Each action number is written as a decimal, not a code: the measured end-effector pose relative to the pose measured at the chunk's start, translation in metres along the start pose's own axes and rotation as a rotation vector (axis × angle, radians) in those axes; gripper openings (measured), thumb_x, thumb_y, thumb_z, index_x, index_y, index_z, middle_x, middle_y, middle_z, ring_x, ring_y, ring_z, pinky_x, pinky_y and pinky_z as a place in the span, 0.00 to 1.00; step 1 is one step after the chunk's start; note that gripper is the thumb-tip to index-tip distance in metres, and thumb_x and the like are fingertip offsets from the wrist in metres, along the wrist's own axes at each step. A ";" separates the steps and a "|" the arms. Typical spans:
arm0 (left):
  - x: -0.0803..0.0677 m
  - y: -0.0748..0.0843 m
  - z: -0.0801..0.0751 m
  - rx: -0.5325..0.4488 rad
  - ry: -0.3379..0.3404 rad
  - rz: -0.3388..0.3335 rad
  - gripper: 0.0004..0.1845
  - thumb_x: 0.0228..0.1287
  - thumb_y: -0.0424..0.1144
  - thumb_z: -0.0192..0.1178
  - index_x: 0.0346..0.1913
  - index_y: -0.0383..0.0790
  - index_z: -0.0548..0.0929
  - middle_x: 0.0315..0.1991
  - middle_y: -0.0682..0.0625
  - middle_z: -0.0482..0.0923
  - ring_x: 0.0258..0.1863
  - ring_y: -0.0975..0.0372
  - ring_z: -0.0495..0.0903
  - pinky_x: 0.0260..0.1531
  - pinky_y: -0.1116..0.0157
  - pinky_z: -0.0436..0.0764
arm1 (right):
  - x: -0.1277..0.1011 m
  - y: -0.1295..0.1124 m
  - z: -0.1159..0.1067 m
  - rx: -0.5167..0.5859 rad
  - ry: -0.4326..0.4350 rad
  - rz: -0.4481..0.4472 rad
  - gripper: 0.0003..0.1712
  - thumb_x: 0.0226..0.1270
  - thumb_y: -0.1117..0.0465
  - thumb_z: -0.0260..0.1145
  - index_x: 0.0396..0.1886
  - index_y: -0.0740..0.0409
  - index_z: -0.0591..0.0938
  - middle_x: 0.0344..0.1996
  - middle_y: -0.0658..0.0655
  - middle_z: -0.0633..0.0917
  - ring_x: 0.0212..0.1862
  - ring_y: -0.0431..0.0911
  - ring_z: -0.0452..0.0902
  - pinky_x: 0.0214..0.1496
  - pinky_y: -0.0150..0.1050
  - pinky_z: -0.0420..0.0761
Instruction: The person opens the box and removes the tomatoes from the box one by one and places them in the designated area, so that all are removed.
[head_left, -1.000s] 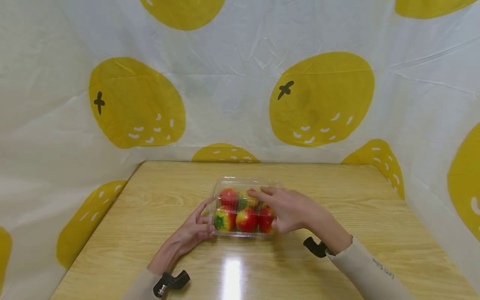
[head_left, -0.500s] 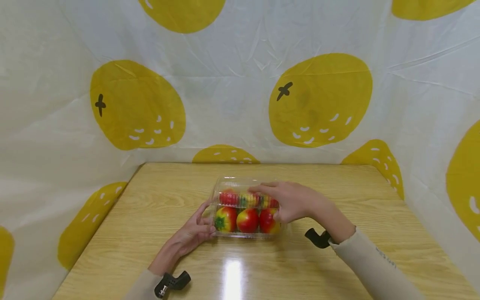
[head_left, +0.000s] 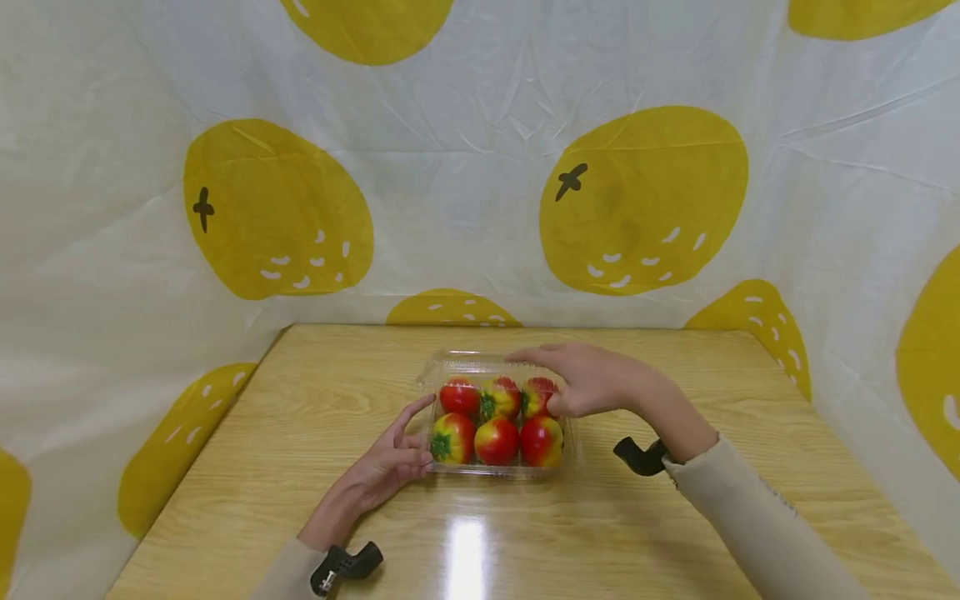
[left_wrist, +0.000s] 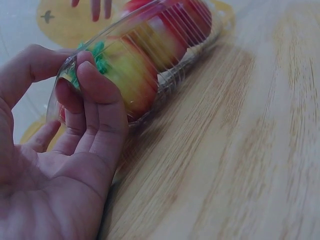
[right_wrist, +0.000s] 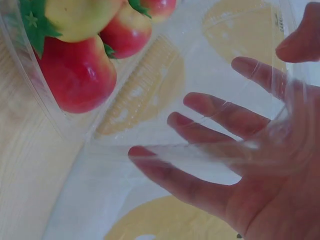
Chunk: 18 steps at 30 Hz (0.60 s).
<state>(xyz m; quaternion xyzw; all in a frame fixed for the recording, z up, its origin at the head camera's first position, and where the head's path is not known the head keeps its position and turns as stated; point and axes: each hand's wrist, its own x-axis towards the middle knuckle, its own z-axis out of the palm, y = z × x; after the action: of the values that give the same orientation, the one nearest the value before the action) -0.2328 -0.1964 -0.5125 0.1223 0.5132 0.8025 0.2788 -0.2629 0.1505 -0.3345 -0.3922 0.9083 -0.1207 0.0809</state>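
6 fruits, right hand overlapping lid, printed cloth behind

There is one clear plastic box with one clear lid. Inside the box are six red-and-yellow fruits: three in its near row, three in its far row. At least three green leaf caps show, one in the box's near row and two in its far row. Two hands are at the box: one left hand on its left, one right hand on its right. Two beige sleeves and two black wrist mounts show, one of each to either side of the box. One wooden table lies beneath the box. Beyond and around the box, nine yellow printed shapes are in sight, two of them with dark marks.
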 end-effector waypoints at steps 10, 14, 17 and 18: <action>0.001 -0.001 0.003 0.015 0.041 -0.027 0.53 0.65 0.24 0.62 0.83 0.62 0.47 0.43 0.49 0.81 0.35 0.60 0.80 0.43 0.64 0.84 | -0.003 0.016 -0.015 0.063 0.078 0.007 0.42 0.61 0.60 0.59 0.79 0.48 0.68 0.75 0.54 0.73 0.70 0.56 0.74 0.72 0.60 0.73; 0.001 0.000 0.002 0.008 0.038 -0.027 0.53 0.65 0.24 0.62 0.83 0.62 0.47 0.42 0.49 0.81 0.35 0.60 0.80 0.43 0.64 0.83 | -0.001 0.023 -0.018 0.112 0.120 0.010 0.42 0.62 0.62 0.60 0.79 0.49 0.66 0.75 0.55 0.72 0.71 0.58 0.73 0.71 0.61 0.73; 0.000 0.000 0.001 0.005 0.023 -0.021 0.52 0.66 0.23 0.60 0.83 0.62 0.47 0.41 0.49 0.81 0.35 0.61 0.80 0.43 0.64 0.83 | 0.001 0.028 -0.019 0.157 0.151 0.007 0.42 0.63 0.65 0.61 0.79 0.48 0.66 0.74 0.57 0.73 0.68 0.58 0.75 0.64 0.58 0.80; 0.000 0.000 0.000 0.003 0.021 -0.021 0.52 0.66 0.23 0.60 0.83 0.62 0.47 0.41 0.49 0.82 0.35 0.61 0.80 0.43 0.65 0.83 | 0.002 0.030 -0.020 0.174 0.158 0.003 0.42 0.63 0.66 0.62 0.79 0.48 0.66 0.74 0.57 0.73 0.67 0.58 0.76 0.61 0.56 0.83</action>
<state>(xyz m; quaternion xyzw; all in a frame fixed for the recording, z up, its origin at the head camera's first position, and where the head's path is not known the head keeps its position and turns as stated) -0.2325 -0.1965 -0.5120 0.1089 0.5184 0.7999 0.2819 -0.2893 0.1721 -0.3242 -0.3714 0.8986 -0.2297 0.0429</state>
